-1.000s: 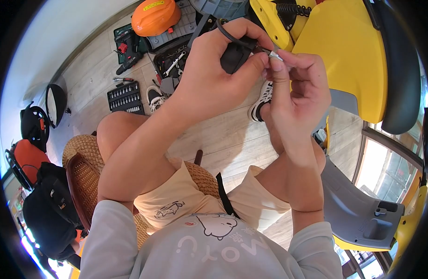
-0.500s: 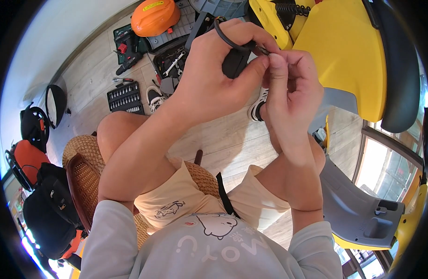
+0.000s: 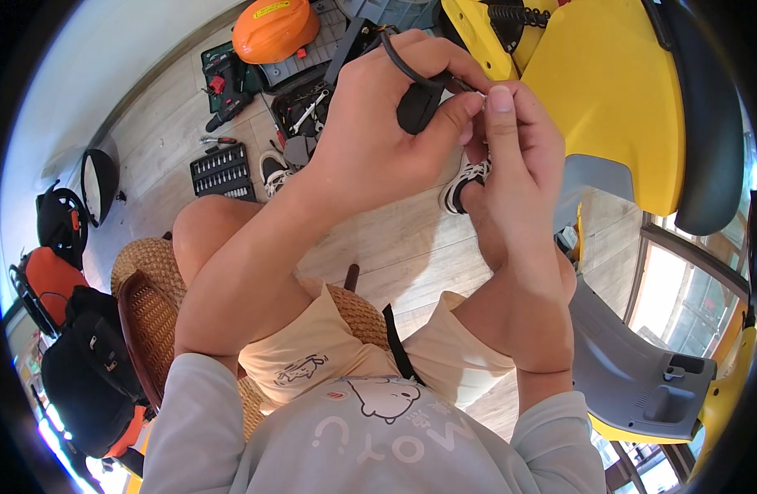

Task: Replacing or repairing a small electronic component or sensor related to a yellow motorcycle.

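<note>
My left hand [image 3: 378, 136] is closed on a black cable [image 3: 403, 64], which loops over the back of the hand and runs in between thumb and index finger. A dark, block-like part [image 3: 418, 107] shows in the gap between that thumb and the palm; whether it is joined to the cable I cannot tell. My right hand [image 3: 522, 140] meets the left fingertips, its thumb and fingers pinched together at the cable's end. Whatever tiny piece sits in that pinch is mostly hidden by the fingers.
Beyond my hands stands a yellow vehicle body [image 3: 609, 90] with a black seat [image 3: 712, 132]. On the floor lie an orange helmet [image 3: 273, 31], a cordless drill [image 3: 228, 90], a socket set [image 3: 222, 171] and a wrench [image 3: 312, 111]. A grey panel [image 3: 633, 362] is at right.
My right thumb has shifted slightly up and to the right, and its tip now sits a little apart from the left thumb. The left hand has barely moved.
</note>
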{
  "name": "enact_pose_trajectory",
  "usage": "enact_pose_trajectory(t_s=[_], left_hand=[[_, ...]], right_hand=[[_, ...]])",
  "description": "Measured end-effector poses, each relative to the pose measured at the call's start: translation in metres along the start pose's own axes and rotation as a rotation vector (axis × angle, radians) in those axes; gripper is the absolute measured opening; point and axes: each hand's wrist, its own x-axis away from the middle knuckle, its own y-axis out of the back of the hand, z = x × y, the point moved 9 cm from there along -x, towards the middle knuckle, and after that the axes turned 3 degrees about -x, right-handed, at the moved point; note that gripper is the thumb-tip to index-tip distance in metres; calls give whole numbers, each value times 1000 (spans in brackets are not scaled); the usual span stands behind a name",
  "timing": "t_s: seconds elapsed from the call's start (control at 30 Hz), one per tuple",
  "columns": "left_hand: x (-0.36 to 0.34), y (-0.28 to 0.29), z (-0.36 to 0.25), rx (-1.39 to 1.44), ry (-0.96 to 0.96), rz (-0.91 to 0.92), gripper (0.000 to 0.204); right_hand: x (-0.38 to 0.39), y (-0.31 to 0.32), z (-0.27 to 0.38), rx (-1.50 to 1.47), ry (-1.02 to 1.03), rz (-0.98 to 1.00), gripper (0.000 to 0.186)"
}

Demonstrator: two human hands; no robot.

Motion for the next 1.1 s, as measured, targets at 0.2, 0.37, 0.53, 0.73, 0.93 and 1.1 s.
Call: enact_pose_trajectory(t_s=[0.2,0.37,0.53,0.73,0.93,1.1], left_hand=[[-1,-4,-6,-29,-48,-1,12],[0,-4,4,8,68,-4,12],[0,-7,4,79,40,0,12],[0,-9,3,106,96,20,11],[4,-11,16,238,304,36,12],[1,-8,5,150,131,7,13]], right_hand=[[0,4,-5,50,49,13,34],[0,-1,-3,32,52,31,36],[0,2,-12,-2,-73,48,37],[1,1,-13,-21,-129,-18,37],[-1,-1,-10,35,-59,54,35],[0,-4,-11,-41,-132,81,34]])
